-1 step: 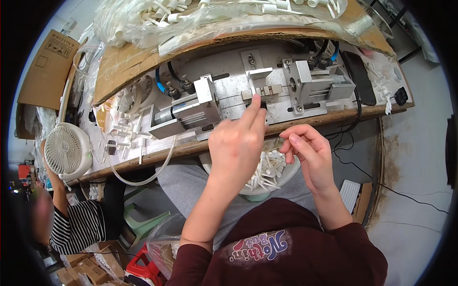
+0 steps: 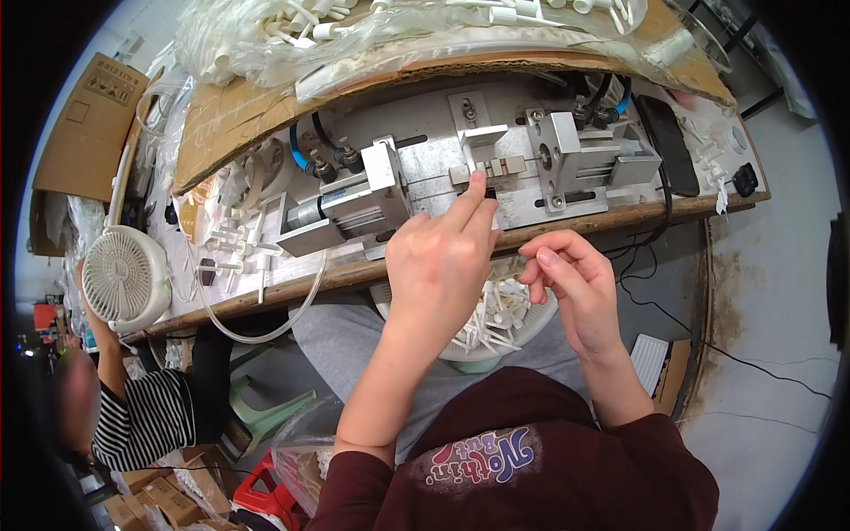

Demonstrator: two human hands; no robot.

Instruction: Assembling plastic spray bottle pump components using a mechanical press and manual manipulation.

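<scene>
My left hand [image 2: 438, 265] reaches over the bench edge, its index finger stretched out. That fingertip touches or hovers just above a slim white plastic part [image 2: 471, 157] at the small metal holder [image 2: 506, 166]; the exact contact is hidden. The other fingers bend underneath, partly out of sight. My right hand [image 2: 575, 279] is held just off the edge, its thumb closed near the curled fingers; anything between them is too small to make out. Below both hands a white basin [image 2: 540, 329] on my lap holds many small white plastic pieces [image 2: 496, 314].
Metal cylinder blocks stand left [image 2: 354, 203] and right [image 2: 575, 164] of the holder. A cardboard sheet [image 2: 239, 124] with bagged white parts lies behind. A white fan [image 2: 127, 279], loose fittings [image 2: 235, 248] and a clear hose [image 2: 305, 305] are left. Another person [image 2: 146, 416] sits there.
</scene>
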